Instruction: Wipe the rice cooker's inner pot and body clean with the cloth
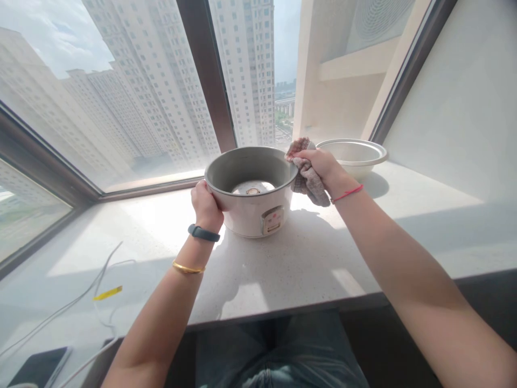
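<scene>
A pinkish-white rice cooker body [242, 213] stands lidless on the window sill, its grey inner wall and the round heating plate [253, 188] showing. With fingers wrapped against its left side, my left hand [207, 206] grips the cooker near the rim. At the right of the rim, my right hand [323, 164] is closed on a bunched, pinkish-grey cloth [312, 183], which touches the cooker's edge and hangs down outside it. A small control panel [273, 220] faces me on the front.
Behind my right hand sits a white bowl-shaped pot [355, 156]. A white cable [91, 283] with a yellow tag [107, 293] lies on the sill [258, 285] at left, near a dark phone [38, 369]. Window panes with a brown frame [210, 70] rise behind.
</scene>
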Motion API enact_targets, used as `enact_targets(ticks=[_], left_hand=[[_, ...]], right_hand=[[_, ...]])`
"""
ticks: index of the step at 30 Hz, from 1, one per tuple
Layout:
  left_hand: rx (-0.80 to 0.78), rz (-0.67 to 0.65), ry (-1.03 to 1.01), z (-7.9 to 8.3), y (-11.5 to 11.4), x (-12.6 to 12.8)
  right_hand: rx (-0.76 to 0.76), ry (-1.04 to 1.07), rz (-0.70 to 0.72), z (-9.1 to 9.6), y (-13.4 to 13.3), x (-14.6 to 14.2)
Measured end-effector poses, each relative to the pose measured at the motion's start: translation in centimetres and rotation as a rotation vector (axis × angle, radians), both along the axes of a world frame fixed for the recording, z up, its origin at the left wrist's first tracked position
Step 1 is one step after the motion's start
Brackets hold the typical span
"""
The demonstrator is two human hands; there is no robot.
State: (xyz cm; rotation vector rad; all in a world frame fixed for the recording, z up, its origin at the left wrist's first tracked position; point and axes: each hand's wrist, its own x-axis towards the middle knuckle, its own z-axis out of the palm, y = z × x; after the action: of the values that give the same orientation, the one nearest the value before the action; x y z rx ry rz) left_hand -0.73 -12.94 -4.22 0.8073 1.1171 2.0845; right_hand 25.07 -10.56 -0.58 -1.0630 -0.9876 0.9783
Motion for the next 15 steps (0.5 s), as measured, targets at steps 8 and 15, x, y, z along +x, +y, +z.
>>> enact_targets(ticks=[8, 15], left_hand=[[-0.036, -0.009, 0.016, -0.1, -0.5, -0.6], [-0.097, -0.108, 0.074, -0.4, -0.9, -1.5]], right_hand=[[0.513, -0.437, -0.501, -8.1, -7.2, -7.7], [0.766, -1.067, -0.558, -9.8, -9.9, -10.5]])
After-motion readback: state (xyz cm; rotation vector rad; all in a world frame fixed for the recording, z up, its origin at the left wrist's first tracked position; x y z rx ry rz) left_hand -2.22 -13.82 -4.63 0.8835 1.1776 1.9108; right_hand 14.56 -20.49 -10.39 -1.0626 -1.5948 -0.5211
